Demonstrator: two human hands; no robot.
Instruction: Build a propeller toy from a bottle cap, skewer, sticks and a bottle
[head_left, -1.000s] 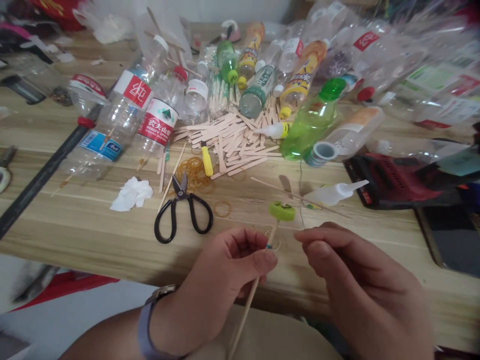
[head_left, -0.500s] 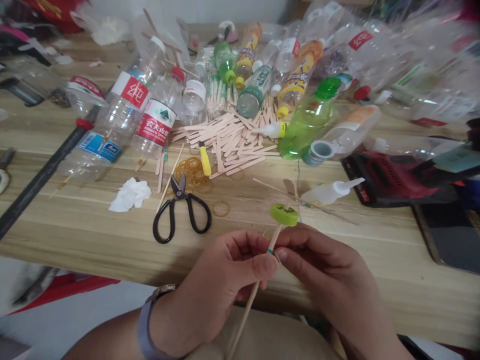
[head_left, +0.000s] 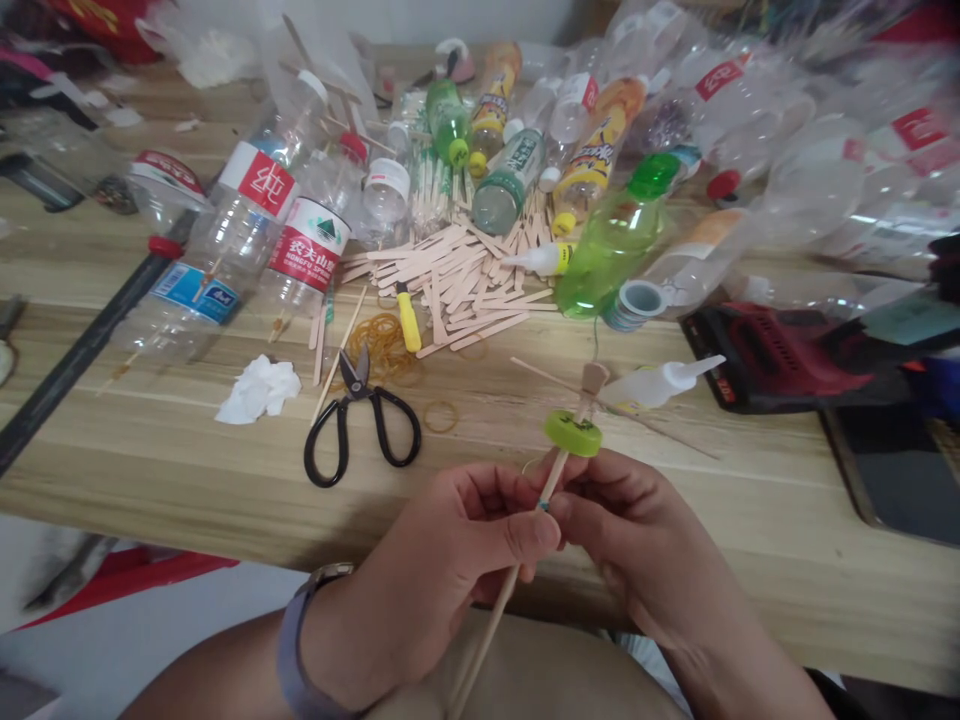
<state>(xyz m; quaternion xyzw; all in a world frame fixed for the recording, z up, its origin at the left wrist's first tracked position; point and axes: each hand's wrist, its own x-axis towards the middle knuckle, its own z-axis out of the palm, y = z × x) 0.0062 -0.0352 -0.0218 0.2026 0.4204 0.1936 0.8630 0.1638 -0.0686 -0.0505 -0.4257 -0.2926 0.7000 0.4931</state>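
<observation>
pinching a wooden stick (head_left: 490,627) between thumb and fingers, the left hand (head_left: 469,540) holds it slanted toward one o'clock; the right hand (head_left: 634,530) meets it at a teal band (head_left: 542,505), though whether those fingertips grip anything i cannot tell. a lime cap (head_left: 573,433) sits at the stick's upper end. farther out, scissors (head_left: 357,392) lie spread at ten o'clock, a nozzled bottle (head_left: 652,386) between one and two, loose flat sticks (head_left: 469,280) at eleven.

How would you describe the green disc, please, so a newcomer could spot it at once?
Near the front of the wooden table, the left hand and right hand meet at a thin stick. The green disc sits on that stick beyond both hands; unlike the large green bottle farther back, it is flat and round.
</observation>
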